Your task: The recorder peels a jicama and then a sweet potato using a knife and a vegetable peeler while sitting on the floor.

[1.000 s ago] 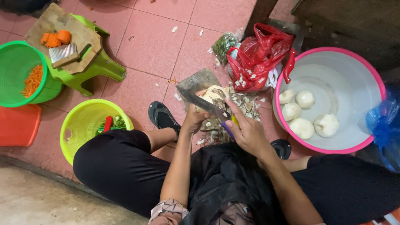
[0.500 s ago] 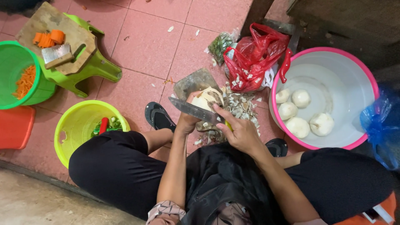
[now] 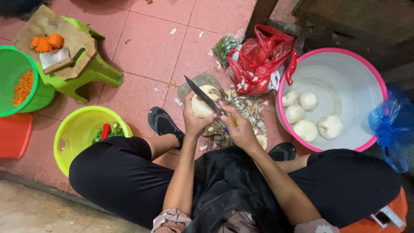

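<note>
We see the left hand [image 3: 195, 118] closed around a pale root [image 3: 202, 105], held above the peels [image 3: 246, 110] on the floor. The right hand [image 3: 239, 129] grips the knife [image 3: 202, 96]; its blade now lies higher across the root than before.

Five peeled roots [image 3: 311, 114] are counted in one pink basin [image 3: 371, 77]; one more root [image 3: 202, 103], one knife [image 3: 202, 97], two green baskets [image 3: 79, 129], two sandals [image 3: 161, 123].
</note>
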